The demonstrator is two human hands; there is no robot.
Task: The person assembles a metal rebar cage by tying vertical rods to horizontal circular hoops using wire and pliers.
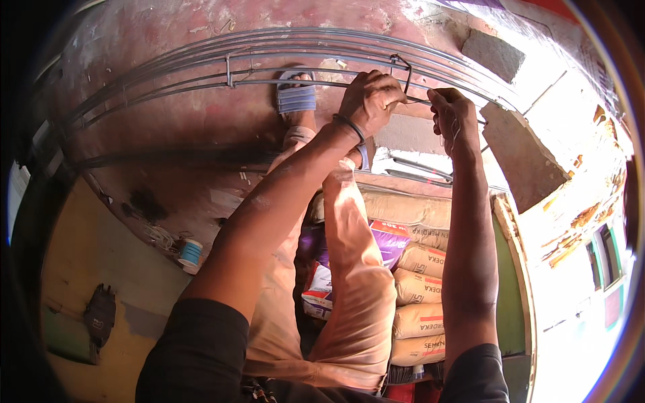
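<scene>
Long grey steel reinforcing bars [295, 56] run across the far side in a curved bundle, with bent steel stirrups around some of them. My left hand [369, 101] is closed over the lowest bar, beside a dark square stirrup [408, 72]. Its fingertips are pinched together, and what lies between them is hidden. To its right, my right hand [453, 117] is closed in a pinch on thin wire [455, 127], with loose strands hanging along the palm. Another stirrup [228, 70] stands on the bars farther left.
Stacked brown paper sacks [418, 289] and a purple bag [390, 243] lie below my legs. A spool of blue line [191, 252] sits at the left. My sandalled foot [296, 94] is by the bars. Broken grey slabs [521, 158] lie at the right.
</scene>
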